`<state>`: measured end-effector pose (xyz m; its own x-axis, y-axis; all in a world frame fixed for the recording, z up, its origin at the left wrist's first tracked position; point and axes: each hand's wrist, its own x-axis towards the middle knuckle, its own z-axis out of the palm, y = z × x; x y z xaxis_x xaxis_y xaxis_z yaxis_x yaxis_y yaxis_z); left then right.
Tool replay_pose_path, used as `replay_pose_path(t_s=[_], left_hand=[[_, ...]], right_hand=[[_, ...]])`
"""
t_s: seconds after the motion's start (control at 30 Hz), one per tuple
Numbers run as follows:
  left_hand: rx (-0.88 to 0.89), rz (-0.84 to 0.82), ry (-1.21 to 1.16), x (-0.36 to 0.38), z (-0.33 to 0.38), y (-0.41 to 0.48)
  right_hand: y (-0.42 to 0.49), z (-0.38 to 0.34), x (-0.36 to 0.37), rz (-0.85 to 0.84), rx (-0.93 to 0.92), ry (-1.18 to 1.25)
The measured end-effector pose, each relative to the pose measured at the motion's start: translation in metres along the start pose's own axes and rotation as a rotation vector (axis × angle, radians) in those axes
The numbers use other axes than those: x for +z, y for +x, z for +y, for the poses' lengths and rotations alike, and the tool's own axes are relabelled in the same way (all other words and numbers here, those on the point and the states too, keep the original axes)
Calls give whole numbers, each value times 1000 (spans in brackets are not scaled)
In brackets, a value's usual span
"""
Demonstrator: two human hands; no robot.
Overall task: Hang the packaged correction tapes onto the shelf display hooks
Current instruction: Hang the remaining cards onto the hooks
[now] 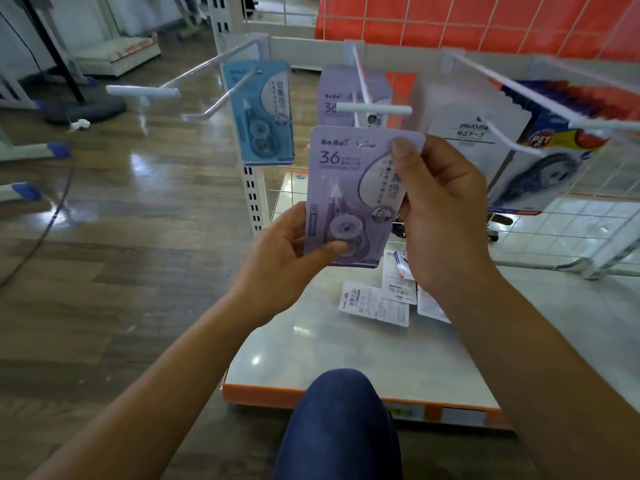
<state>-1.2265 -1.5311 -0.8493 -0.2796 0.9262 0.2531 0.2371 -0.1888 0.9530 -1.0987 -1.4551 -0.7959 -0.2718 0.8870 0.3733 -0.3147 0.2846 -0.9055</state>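
Head view: both hands grip one purple correction-tape card, left hand pinching its lower edge, right hand its upper right corner. Just above the grip stands the middle hook. Presumably light, stiff and slightly slick, the card is best held by its edges.

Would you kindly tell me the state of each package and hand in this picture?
held purple package: in both hands, not yet hung.
left hand: grips its lower left edge.
right hand: pinches its top right corner.
blue package: hanging on left hook.
rear purple package: hanging on middle hook.
white package: hanging on right hook.
loose packages: lying on the shelf base.
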Motion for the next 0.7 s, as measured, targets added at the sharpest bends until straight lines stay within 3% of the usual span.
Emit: replay_pose_path(t_s=[0.4,0.7], left_hand=[[-13,32,-45,4,-15,21],[-1,-27,-9,-1,-41,100]], right_hand=[[24,15,3,32,-62,-86],[92,61,19,131,-20,-446]])
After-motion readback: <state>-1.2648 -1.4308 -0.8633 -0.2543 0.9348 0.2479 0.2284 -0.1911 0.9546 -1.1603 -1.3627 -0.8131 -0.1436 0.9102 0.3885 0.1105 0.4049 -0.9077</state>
